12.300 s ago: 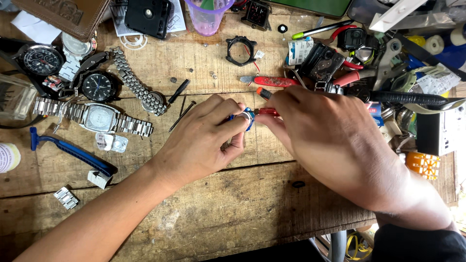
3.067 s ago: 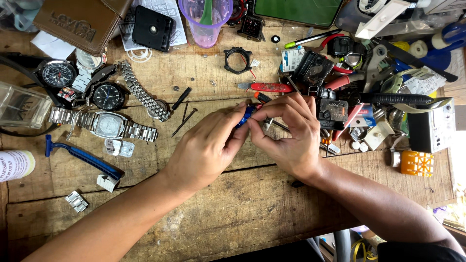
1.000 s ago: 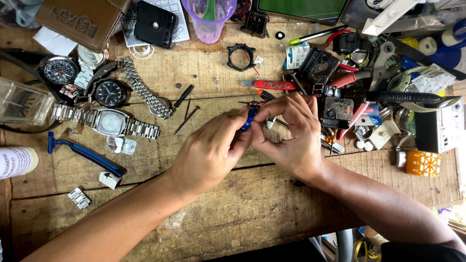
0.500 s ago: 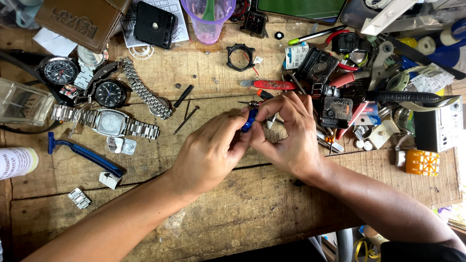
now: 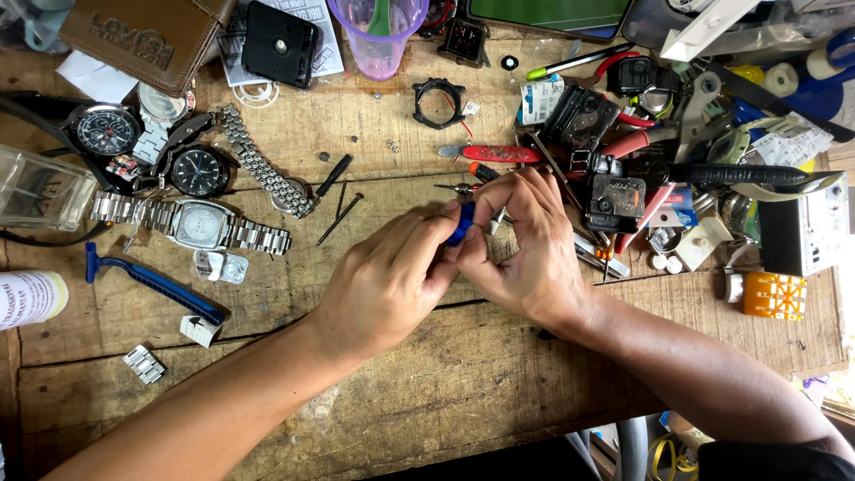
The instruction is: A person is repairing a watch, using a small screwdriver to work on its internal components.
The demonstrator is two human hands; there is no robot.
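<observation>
Pinching together over the middle of the wooden desk (image 5: 463, 392), the left hand (image 5: 387, 285) and the right hand (image 5: 525, 254) are both closing their fingertips on a small blue tool (image 5: 460, 223), which is sitting between them just above the desk; only a short blue part is showing, so its exact kind is hard to tell. Both hands are curling tightly, fingers bent, with nothing else in them.

Lying to the left of the left forearm, a blue disposable razor (image 5: 151, 283) is resting at a slant, with a few loose metal bracelet links (image 5: 142, 363) nearer the desk's front edge. Just beyond the razor, a silver wristwatch with a steel bracelet (image 5: 200, 224) is lying flat, and a dark-dialled watch (image 5: 200, 171) is sitting behind it.

Beyond the hands, a red-handled tool (image 5: 499, 153) is lying crosswise, and a black watch case ring (image 5: 438, 100) is sitting farther back. To the right, a heap of pliers, clock movements and small parts is crowding the desk, with an orange plastic cap (image 5: 773, 296) at its near edge. At the far edge, a clear purple cup (image 5: 378, 36) and a brown leather wallet (image 5: 147, 40) are standing out.
</observation>
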